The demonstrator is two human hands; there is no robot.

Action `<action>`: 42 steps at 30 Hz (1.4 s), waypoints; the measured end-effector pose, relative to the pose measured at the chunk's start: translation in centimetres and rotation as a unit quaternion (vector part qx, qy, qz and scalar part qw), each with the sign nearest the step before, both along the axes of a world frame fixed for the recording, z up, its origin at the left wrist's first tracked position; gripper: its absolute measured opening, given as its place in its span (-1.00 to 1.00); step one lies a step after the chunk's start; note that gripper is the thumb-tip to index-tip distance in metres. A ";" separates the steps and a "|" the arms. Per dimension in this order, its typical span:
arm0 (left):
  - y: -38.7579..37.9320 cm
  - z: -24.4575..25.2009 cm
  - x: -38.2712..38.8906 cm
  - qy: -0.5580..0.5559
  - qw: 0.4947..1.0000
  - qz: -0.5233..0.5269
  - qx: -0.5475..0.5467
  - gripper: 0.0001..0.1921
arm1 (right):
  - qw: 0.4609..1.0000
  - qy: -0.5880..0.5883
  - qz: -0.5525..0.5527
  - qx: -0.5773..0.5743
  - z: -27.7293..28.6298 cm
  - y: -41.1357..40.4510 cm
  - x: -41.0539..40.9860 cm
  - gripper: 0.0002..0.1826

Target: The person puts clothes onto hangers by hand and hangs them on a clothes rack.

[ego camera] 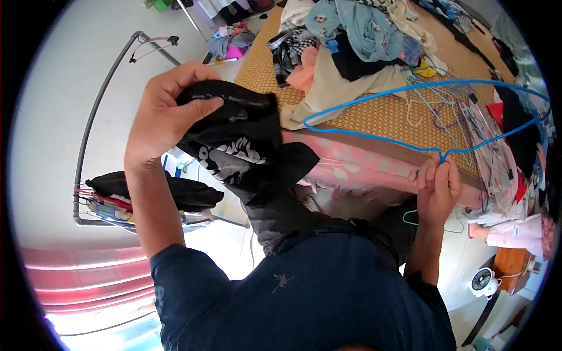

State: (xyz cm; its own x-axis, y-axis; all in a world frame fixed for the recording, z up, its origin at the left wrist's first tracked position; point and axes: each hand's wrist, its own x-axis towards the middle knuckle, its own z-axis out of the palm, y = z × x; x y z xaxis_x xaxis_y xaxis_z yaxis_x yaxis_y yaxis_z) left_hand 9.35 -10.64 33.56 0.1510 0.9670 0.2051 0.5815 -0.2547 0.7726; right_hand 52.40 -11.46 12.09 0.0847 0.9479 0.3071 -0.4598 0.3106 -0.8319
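My left hand [169,112], raised at the left, pinches the edge of a black garment with a grey and white print [232,131]. The cloth hangs down from my fingers in front of my dark trousers. On the right, my right hand [439,184] grips a blue clothes hanger [373,132] by its hook end, and much of the hook is hidden in the fingers. The hanger's wide frame points away from me, over the edge of the bed. Hanger and garment are apart.
Ahead lies a bed with a woven mat [369,120], bearing piled clothes [373,30] and loose hangers [443,101]. A metal clothes rack [88,131] with hung garments stands left. At lower right are a small white fan [483,282] and another person [513,232].
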 end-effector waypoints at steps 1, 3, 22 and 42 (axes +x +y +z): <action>0.3 -0.5 0.2 -0.001 1.000 -0.004 -0.002 -0.82 | 1.000 -0.013 0.006 0.024 0.2 0.2 -0.1 -0.69; 0.7 -1.5 0.5 0.010 1.000 -0.019 -0.013 -0.83 | 0.998 -0.027 0.009 0.047 0.6 0.4 -0.6 -0.69; 2.9 -9.4 0.9 -0.077 0.991 0.016 -0.108 -0.78 | 0.897 -0.418 0.052 0.135 2.4 3.0 -5.0 -0.77; -2.9 -9.2 -0.6 -0.297 0.951 0.080 0.021 -0.62 | 0.825 -0.505 0.166 0.191 2.3 2.8 -10.1 -0.70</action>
State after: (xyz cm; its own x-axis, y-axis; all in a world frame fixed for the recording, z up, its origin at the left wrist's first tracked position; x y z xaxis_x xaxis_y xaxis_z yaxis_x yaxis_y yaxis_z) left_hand 8.76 -13.49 24.31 -0.1521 0.9571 0.2468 0.0799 -0.2370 0.9682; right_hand 42.28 -8.63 14.43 -0.6420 0.6856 0.3432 0.2959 0.6345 -0.7140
